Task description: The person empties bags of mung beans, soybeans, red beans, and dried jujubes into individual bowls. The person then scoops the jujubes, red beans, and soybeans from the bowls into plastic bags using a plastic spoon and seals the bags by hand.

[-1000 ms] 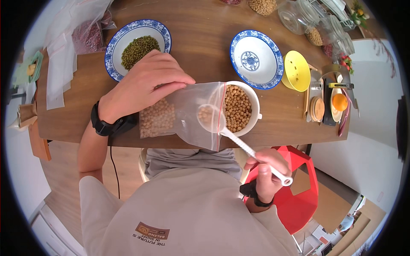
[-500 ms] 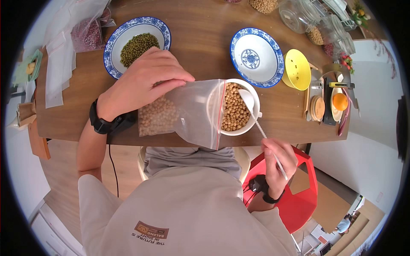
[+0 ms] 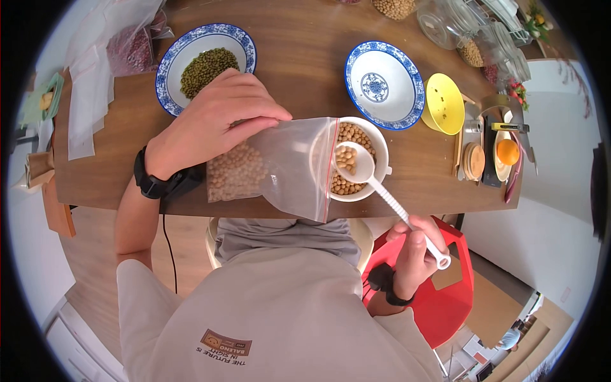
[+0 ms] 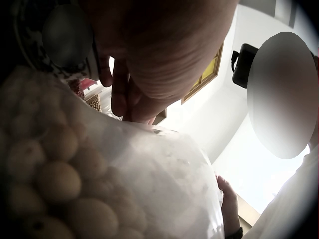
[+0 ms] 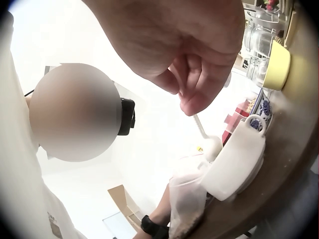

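In the head view my left hand (image 3: 223, 124) pinches the upper edge of a clear zip bag (image 3: 289, 169), with chickpeas (image 3: 237, 175) in its closed end. The bag's mouth, with a red line, lies over the left rim of a white cup (image 3: 380, 153) of chickpeas. My right hand (image 3: 417, 251) grips the handle of a white spoon (image 3: 364, 167). Its bowl holds some chickpeas and is above the cup, by the bag's mouth. The right wrist view shows the spoon (image 5: 213, 147) beside the white cup (image 5: 234, 162).
Behind my left hand stands a blue-rimmed bowl (image 3: 164, 60) of green beans. Another patterned bowl (image 3: 396, 108) and a yellow bowl (image 3: 443, 105) are behind the cup. Empty bags (image 3: 86, 108) lie at the left, glass jars (image 3: 439, 28) at the back right, and an orange (image 3: 507, 152) at the right.
The spoon left the bag's mouth, dipped into the cup, and is now raised with chickpeas, nearer the bag. My right hand turned with it. My left hand stays on the bag.
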### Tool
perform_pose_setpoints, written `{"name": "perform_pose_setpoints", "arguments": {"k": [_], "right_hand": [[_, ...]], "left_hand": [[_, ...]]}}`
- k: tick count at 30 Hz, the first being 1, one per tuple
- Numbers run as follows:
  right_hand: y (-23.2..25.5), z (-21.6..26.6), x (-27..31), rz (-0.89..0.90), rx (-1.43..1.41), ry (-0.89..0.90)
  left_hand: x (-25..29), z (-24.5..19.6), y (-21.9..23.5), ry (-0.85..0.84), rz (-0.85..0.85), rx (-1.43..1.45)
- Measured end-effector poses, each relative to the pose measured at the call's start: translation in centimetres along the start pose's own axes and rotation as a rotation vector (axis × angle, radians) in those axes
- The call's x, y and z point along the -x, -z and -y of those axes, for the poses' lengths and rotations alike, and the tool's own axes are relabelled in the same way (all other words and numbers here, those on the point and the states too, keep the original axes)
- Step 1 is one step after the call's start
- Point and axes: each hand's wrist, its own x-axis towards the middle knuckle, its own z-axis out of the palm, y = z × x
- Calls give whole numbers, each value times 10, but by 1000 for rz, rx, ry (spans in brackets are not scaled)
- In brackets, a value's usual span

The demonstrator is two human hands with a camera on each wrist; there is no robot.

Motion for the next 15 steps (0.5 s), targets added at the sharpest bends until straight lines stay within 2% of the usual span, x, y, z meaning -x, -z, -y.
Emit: {"name": "perform_pose_setpoints", "arguments": {"k": [3, 5, 6, 8, 13, 15], "right_hand": [[-9, 5, 0, 54, -54, 10], [-18, 11, -11, 345, 126, 140], [-24, 14, -13, 344, 126, 141], [-32, 19, -15, 513, 225, 163], [-3, 14, -14, 435, 155, 155], [15, 8, -12, 235, 133, 181]], "left_hand": [[0, 0, 0, 1, 9, -9], [-1, -1, 1, 3, 17, -12], [-1, -1, 1, 8, 17, -11], [0, -1, 1, 15, 17, -10], [1, 0, 0, -8, 2, 7], [2, 1, 0, -8, 1, 3]]}}
